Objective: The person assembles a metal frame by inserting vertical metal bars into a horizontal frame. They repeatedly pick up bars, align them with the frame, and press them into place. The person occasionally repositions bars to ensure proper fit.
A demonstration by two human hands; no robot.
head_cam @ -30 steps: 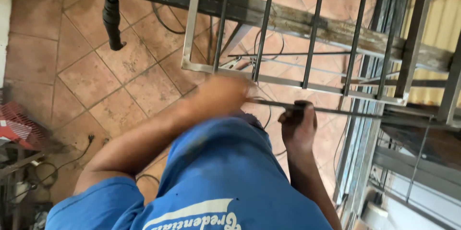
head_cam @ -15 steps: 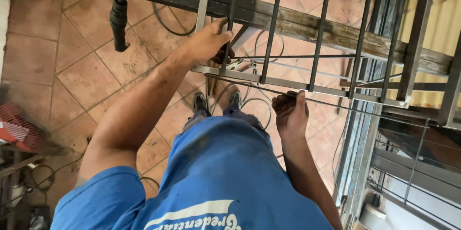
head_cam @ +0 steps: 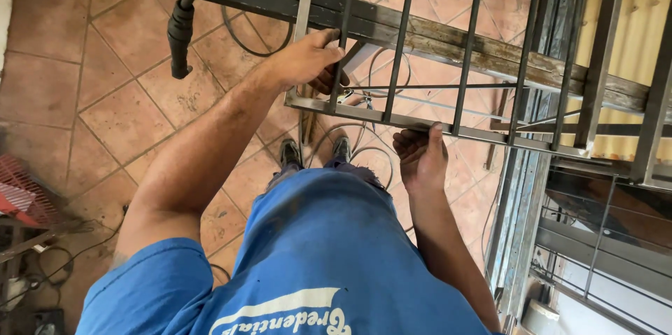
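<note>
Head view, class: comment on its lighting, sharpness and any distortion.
Head view: soft, even daylight with no hard shadows on the tiled floor; left hand, right hand and metal grille are sharp, without motion blur; the wide lens makes the bars fan outward; the yellow wall is bright but not blown out.

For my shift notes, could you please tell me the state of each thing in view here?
Grille: lying across a beam, held by both hands.
Left hand: fingers closed around a vertical bar.
Right hand: palm up under the bottom rail, thumb on it.
Beam: horizontal, bearing the grille.
Hose: hanging, nozzle down, unheld.
Cables: loose on the tiled floor.
</note>
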